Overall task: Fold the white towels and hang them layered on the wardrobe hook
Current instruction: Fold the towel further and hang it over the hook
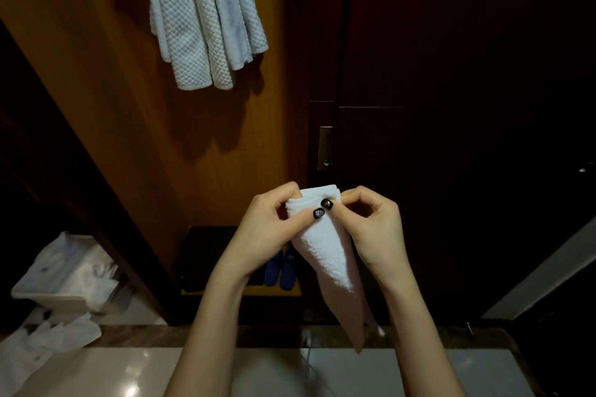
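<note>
Glossy wood wardrobe (135,126); both hands pinch soft tapering towel (329,255).

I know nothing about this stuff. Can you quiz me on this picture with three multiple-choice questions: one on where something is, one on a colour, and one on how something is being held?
1. Where are the hanging towels?
A. At the top, above the hands
B. Low down at the left
C. At the far right edge

2. What colour are the slippers?
A. Red
B. Blue
C. Green

3. How is the small towel held?
A. Spread out flat
B. Pinched at its folded top by the left hand and the right hand, with the rest hanging down
C. Held by one hand only

Answers:
1 A: they hang against the wood panel at the top of the picture.
2 B: the pair low behind the hands is blue.
3 B: both thumbs press on the folded top edge.
</note>
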The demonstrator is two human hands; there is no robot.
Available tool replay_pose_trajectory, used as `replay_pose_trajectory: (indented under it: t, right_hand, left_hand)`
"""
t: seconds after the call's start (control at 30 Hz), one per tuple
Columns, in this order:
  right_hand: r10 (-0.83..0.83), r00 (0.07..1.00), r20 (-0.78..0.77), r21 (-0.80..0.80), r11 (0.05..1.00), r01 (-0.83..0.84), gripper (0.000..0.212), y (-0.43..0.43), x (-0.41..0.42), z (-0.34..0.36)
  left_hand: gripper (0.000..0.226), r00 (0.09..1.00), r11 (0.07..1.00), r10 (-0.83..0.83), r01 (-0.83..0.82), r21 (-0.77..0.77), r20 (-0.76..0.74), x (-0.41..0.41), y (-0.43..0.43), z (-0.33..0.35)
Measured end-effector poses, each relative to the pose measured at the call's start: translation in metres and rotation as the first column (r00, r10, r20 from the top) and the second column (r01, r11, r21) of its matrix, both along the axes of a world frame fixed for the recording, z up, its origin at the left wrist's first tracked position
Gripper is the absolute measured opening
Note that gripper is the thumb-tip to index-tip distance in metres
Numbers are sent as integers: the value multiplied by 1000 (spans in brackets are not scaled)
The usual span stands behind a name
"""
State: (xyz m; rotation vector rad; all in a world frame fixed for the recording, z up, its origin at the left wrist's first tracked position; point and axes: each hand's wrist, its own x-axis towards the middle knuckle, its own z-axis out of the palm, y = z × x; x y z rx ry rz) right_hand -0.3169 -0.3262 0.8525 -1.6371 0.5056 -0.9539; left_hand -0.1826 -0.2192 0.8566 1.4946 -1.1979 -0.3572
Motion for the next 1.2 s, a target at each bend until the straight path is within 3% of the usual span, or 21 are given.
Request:
replay_pose_trajectory:
  t: [0.13,0.27,0.37,0.43,0.53,0.63,0.83,1.1,1.2]
  right_hand:
    - [-88,996,19,3,996,88,14,5,4,-3]
    - [-171,985,16,-123,978,171,15,2,3,-6]
    - [-45,999,-24,-153,987,41,25,-1,-3,-9]
    - [-17,995,-103,-150,989,1,25,0,-6,-15]
    - [-31,999,-31,-2,1000,31,32,0,-8,-12]
    - [27,998,48,72,997,-30,7,-5,-11,1]
    - [115,991,63,172,977,-124,20,0,-15,3]
    - [100,994,48,229,967,-109,32,6,-9,6]
    - [100,993,58,134,985,-107,27,7,-11,9]
  left_hand:
    - [32,998,997,67,-67,-42,-12,-7,-5,0]
    - [39,964,958,265,-264,-112,-9,-8,-19,2]
    - [35,947,933,315,-321,-163,-61,-3,-29,9]
    - [34,951,935,309,-309,-171,-30,-1,-33,15]
    - [36,967,965,243,-233,-120,75,-3,-38,22]
    - [31,982,988,150,-144,-58,111,-7,-41,22]
    - [24,977,984,169,-160,-77,132,-8,-37,16]
    - [12,978,989,3,-33,-141,-209,-19,-27,14]
    - [15,977,992,-28,1,-126,-211,-20,-23,15]
